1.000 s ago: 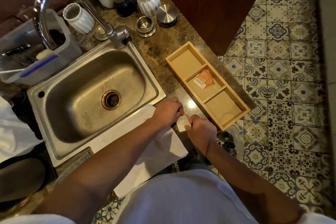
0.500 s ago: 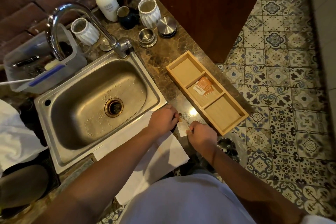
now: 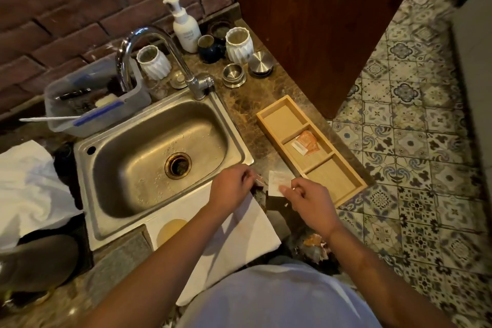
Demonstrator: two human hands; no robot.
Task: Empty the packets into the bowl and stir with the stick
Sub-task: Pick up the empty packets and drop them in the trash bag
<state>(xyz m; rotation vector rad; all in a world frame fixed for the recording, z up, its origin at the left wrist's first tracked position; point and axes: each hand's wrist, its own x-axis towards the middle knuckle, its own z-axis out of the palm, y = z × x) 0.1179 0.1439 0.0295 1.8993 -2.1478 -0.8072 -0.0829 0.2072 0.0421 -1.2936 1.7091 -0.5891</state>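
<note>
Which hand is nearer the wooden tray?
Right. The right hand, pinching a white packet, sits just beside the wooden tray at its near end; the left hand is farther off, by the sink corner.

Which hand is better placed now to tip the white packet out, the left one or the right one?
The right hand, probably: it pinches the white packet by itself. The left hand holds only a small torn strip, apart from the packet.

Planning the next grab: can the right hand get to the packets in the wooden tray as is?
Probably yes. The packets lie uncovered in the middle compartment of the open wooden tray, just beyond the right hand, with nothing between. But its fingers hold a white packet, so that goes first.
</note>
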